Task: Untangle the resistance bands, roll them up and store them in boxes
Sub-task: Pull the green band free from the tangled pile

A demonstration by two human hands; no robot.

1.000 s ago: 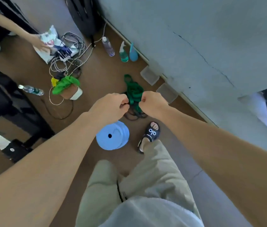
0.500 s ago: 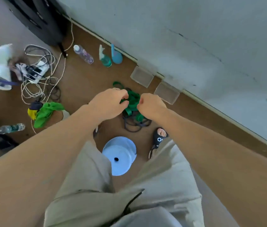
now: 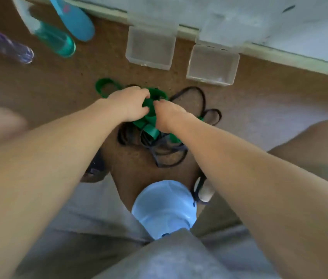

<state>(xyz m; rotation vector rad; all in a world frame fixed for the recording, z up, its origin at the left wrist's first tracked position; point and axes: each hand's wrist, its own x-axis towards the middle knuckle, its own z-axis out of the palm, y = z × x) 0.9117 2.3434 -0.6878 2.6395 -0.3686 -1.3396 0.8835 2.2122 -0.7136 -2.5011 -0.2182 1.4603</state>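
While both hands work in the middle of the tangle, the left hand (image 3: 130, 104) curls its fingers round the green resistance band (image 3: 149, 127), and the right hand (image 3: 168, 115) pinches the same green band just beside it, fingertips almost meeting those of the left. That green band lies knotted together with the black resistance bands (image 3: 167, 152) in one heap on the brown floor (image 3: 62, 87). One green loop pokes out of the heap beyond the left hand, and thin black loops spread out past the right hand and back toward the person.

Beyond the heap, against the pale wall (image 3: 239, 15), stand two clear plastic boxes (image 3: 150, 48) side by side, near the heap but not touching it; both are open, with their lids raised against the wall. Further from the heap, on the left-hand side of the boxes, lie a teal bottle (image 3: 56, 40), a blue bottle (image 3: 73, 21) and a clear purple-tinted bottle (image 3: 6, 46), all blurred.

On the near side of the heap, between the person's knees, stands a light blue round stool (image 3: 164, 206). A sandalled foot (image 3: 204, 190) shows just beside the stool, under the right forearm. Grey-beige trousers fill the bottom of the view.
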